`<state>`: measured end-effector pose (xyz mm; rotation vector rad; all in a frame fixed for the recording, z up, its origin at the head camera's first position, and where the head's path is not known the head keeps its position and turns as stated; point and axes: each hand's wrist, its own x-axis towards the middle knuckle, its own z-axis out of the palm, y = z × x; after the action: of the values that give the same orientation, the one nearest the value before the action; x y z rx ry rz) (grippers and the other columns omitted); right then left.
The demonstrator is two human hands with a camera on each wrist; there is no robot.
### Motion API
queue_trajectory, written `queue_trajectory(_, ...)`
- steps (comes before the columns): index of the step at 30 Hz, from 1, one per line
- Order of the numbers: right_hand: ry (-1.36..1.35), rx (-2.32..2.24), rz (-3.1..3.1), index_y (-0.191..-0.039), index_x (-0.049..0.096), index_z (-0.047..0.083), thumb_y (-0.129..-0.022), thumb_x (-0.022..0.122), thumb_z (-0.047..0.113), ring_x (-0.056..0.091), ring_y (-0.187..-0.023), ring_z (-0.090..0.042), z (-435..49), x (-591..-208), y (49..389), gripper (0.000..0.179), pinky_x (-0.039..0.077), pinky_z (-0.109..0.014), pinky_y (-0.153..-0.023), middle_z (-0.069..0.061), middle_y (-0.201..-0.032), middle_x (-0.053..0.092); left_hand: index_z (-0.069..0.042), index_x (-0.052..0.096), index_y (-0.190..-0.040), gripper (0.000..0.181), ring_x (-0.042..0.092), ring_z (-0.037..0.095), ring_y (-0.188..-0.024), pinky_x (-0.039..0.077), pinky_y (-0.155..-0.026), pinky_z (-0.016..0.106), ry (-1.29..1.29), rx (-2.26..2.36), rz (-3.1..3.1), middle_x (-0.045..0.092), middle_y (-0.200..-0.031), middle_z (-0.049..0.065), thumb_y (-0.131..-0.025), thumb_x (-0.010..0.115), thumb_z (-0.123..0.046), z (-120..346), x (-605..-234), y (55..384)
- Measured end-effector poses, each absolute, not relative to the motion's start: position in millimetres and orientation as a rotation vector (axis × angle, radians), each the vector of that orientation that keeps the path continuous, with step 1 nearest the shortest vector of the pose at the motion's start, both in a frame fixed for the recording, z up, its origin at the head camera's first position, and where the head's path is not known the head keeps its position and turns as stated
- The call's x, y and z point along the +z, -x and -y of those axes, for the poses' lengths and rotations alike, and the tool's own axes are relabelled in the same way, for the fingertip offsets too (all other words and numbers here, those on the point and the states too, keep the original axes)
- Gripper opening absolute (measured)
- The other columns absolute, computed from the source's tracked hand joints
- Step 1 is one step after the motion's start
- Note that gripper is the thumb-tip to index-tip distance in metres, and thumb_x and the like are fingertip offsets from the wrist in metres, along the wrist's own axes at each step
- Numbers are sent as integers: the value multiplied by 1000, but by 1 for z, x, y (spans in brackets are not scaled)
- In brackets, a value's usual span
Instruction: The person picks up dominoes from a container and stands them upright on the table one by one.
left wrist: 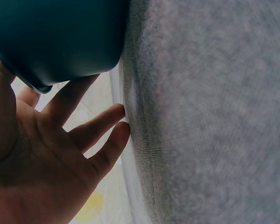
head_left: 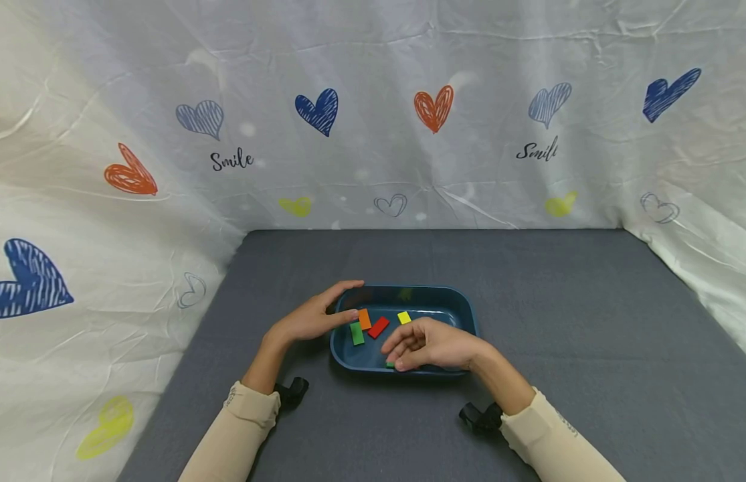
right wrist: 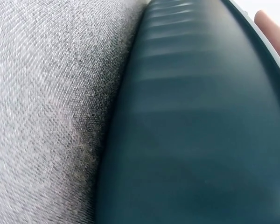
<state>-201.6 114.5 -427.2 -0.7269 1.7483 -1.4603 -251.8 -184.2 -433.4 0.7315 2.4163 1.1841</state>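
Note:
A dark blue tray [head_left: 403,369] lies on the table with several small coloured blocks in it. My left hand [head_left: 315,316] holds its left end, thumb reaching over the rim and fingers spread along the outside; the left wrist view shows this hand [left wrist: 46,140] against the tray's outer wall [left wrist: 70,42]. Over the near side, my right hand [head_left: 435,345] pinches a green block [head_left: 390,365], mostly hidden by the fingers. An orange block [head_left: 364,318], another green block [head_left: 357,333], a red block [head_left: 379,327] and a yellow block [head_left: 404,318] lie inside.
Grey cloth covers the table [head_left: 577,321]. White curtains [head_left: 373,161] printed with hearts hang behind and at both sides. Black wrist straps [head_left: 482,418] sit by the cream sleeves. In the right wrist view the tray's near wall [right wrist: 186,126] fills much of the frame.

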Motion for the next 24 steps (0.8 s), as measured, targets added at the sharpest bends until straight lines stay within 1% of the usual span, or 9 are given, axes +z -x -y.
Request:
queue_trajectory(3,720,-1479,-1718,-129,60,-10,-94,72,9,71,-100,-14,-115,-428,202,41,59,-28,-85,-6,-113,72,-33,32,-159,64,26,29,-156,30,-120,62,-722,1181,-2419,29,-167,-3,-102,62,-40,184,-434,252)
queue_trajectory(7,706,-1494,-1689,-129,60,-9,-93,74,8,72,-99,-13,-115,-428,204,42,59,-28,-85,-6,-114,74,-36,33,-157,63,26,28,-156,30,-120,61,-712,1176,-2425,29,-167,-4,-102,62,-41,185,-435,253)
queue_trajectory(10,707,-1483,-1687,-127,61,-10,-93,74,7,73,-99,-13,-116,-429,205,40,60,-28,-85,-10,-113,75,-36,33,-157,63,26,28,-156,30,-120,62,-712,1173,-2426,29,-167,-4,-102,62,-41,185,-435,253)
queue_trajectory(15,749,-1432,-1722,-123,63,-12,-93,73,5,72,-99,-14,-124,-427,208,36,60,-29,-87,-19,-113,74,-34,33,-159,64,26,29,-156,29,-120,62,-713,1176,-2424,29,-167,-3,-102,62,-41,185,-435,253)
queue_trajectory(19,778,-1424,-1776,-126,62,-11,-94,72,7,70,-98,-16,-139,-422,210,38,60,-32,-86,-31,-119,67,-34,33,-158,64,26,30,-156,30,-120,63,-715,1174,-2425,29,-167,-3,-102,62,-41,185,-435,253)
queue_trajectory(20,784,-1431,-1797,-128,62,-11,-95,71,9,69,-98,-18,-143,-420,210,40,60,-32,-84,-34,-119,65,-35,33,-158,64,26,30,-156,30,-120,63,-714,1172,-2427,29,-167,-4,-101,62,-42,185,-435,252)
queue_trajectory(22,781,-1460,-1844,-133,60,-9,-97,69,12,68,-103,-21,-153,-415,211,42,59,-31,-86,-35,-126,61,-36,33,-158,65,26,30,-156,30,-119,63,-713,1167,-2430,29,-167,-4,-101,62,-43,185,-435,252)
queue_trajectory(23,782,-1479,-1872,-134,59,-8,-98,68,13,67,-107,-23,-159,-412,211,42,58,-31,-87,-34,-129,61,-36,33,-158,65,27,30,-156,31,-119,63,-713,1165,-2432,29,-167,-4,-101,62,-43,185,-435,252)
queue_trajectory(24,774,-1501,-1897,-136,59,-7,-99,67,14,65,-111,-24,-164,-410,211,43,58,-30,-89,-30,-131,62,-36,33,-158,65,27,30,-156,30,-119,63,-714,1163,-2433,29,-167,-4,-101,62,-44,186,-435,252)
